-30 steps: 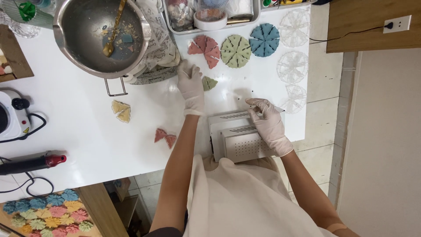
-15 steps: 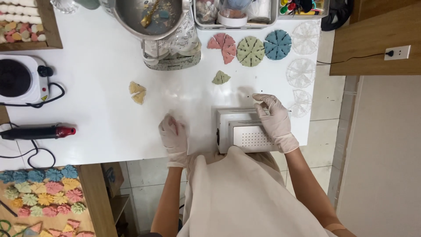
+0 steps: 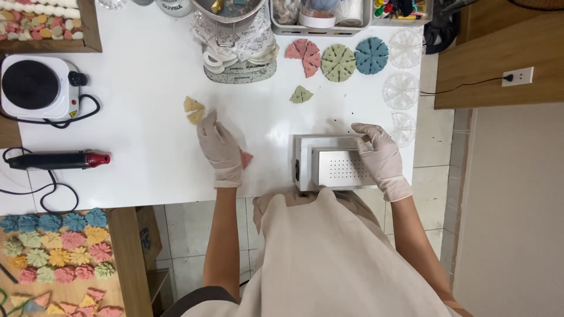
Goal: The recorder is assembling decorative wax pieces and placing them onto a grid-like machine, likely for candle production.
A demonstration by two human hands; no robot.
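Gloves cover both your hands. Your left hand (image 3: 220, 149) lies flat on the white table (image 3: 147, 117), fingers loosely spread, covering most of a pink wedge piece (image 3: 246, 159) that peeks out at its 3 o'clock. A yellow wedge pair (image 3: 193, 110) sits just at its 11 o'clock. Your right hand (image 3: 380, 158) rests on the grey metal box (image 3: 329, 167), fingers curled over its top right edge. A green wedge (image 3: 301, 94) lies at the box's 12 o'clock.
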